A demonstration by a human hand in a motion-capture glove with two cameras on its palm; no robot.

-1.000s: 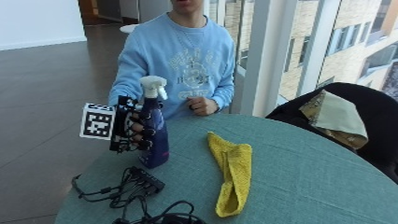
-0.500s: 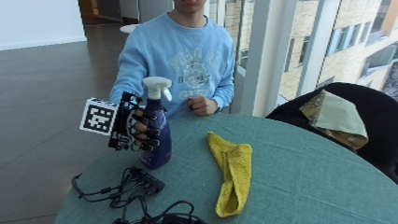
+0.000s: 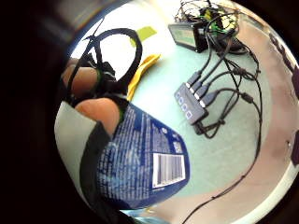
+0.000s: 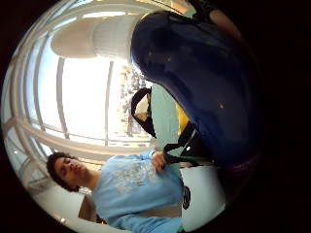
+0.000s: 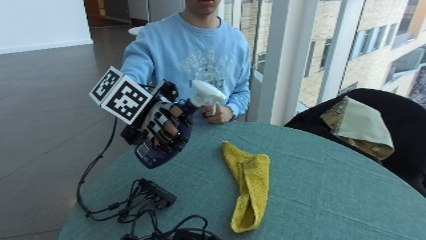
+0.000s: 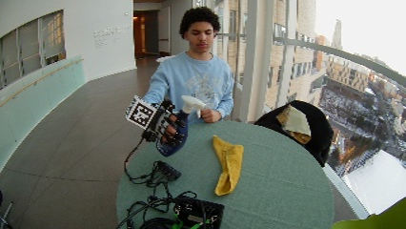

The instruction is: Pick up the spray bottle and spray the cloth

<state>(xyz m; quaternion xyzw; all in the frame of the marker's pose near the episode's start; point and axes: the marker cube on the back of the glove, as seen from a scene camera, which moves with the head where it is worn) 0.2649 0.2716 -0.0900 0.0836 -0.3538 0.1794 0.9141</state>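
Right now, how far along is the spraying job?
Pickup looks done: the right hand grips the bottle off the table, tilted, nozzle toward the cloth. No spray is visible; the cloth lies flat on the table. Spraying is left.

Person: light-blue crew-neck sweatshirt [image 5: 193, 52], long sleeves, pale printed graphic across the chest, ribbed cuffs.
Right hand [image 5: 162, 131]: black glove, fingertips left bare, pale bands crossing the back of the fingers, black straps and loops round the fingers, white plastic part near the palm.
Left hand [image 5: 217, 114]: ungloved, sleeve cuff at its 12 o'clock side.
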